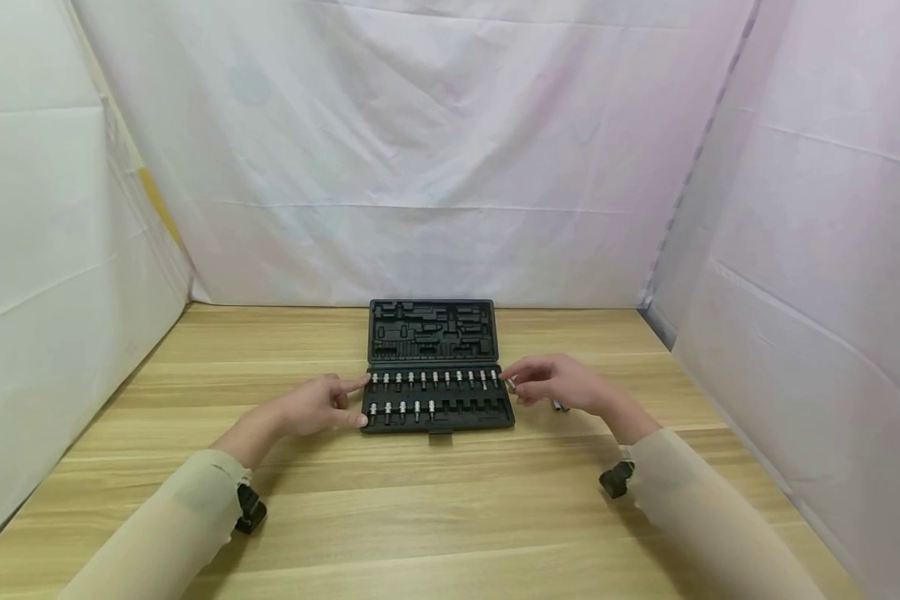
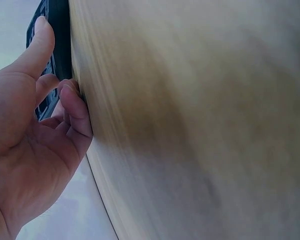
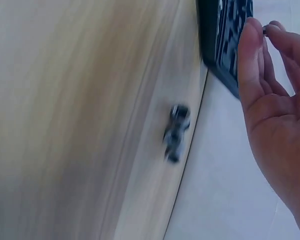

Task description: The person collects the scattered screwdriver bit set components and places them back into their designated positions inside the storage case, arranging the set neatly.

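A black socket case (image 1: 438,440) lies unfolded on the table, its lid (image 1: 433,333) tipped back behind it. Silver bit sockets (image 1: 435,379) fill the back row, and several more (image 1: 402,410) stand in the left part of the front row; slots at the front right are bare. My left hand (image 1: 317,406) touches the case's left side, index finger and thumb extended, other fingers bent. Just off the case's right edge, my right hand (image 1: 562,383) pinches a small silver bit socket (image 1: 511,384) between thumb and fingers, mostly hidden by them.
Loose bit sockets (image 3: 176,132) lie on the wooden table (image 1: 450,517) beneath my right hand, partly hidden in the head view. White cloth (image 1: 420,167) hangs behind the table and along both sides.
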The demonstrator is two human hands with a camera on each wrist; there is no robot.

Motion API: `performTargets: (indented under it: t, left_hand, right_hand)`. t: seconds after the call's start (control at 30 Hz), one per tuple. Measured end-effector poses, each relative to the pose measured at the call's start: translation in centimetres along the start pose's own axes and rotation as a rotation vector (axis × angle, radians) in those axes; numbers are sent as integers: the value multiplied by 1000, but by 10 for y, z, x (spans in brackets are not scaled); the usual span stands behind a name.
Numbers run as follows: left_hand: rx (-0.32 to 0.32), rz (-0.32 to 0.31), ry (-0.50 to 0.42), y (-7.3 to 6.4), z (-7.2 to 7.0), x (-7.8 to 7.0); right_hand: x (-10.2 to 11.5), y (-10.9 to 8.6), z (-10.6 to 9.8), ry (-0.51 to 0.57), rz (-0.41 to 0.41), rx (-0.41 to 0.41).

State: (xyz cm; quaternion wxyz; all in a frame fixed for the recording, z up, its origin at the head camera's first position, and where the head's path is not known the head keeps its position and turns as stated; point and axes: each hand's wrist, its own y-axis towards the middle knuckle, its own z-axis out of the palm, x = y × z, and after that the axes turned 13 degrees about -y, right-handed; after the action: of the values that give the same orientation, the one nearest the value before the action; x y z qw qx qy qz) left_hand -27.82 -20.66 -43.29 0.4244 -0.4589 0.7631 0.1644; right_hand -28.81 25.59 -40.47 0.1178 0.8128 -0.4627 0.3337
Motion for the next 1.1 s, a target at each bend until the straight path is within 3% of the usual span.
performTargets:
  t: [0.13, 0.43, 0.7, 1.1]
  left_hand:
    - [-2, -2, 1, 0, 0, 0]
    - [2, 2, -3, -2, 0, -1]
    - [-4, -6, -2, -2, 0, -1]
    - [-4, -3, -14, -2, 0, -3]
  right_hand:
    - [11, 13, 9, 50, -9, 2]
    - [29, 39, 30, 50, -12, -9]
    - [41, 61, 45, -63, 21, -11]
    - [52, 80, 55, -162, -13, 50]
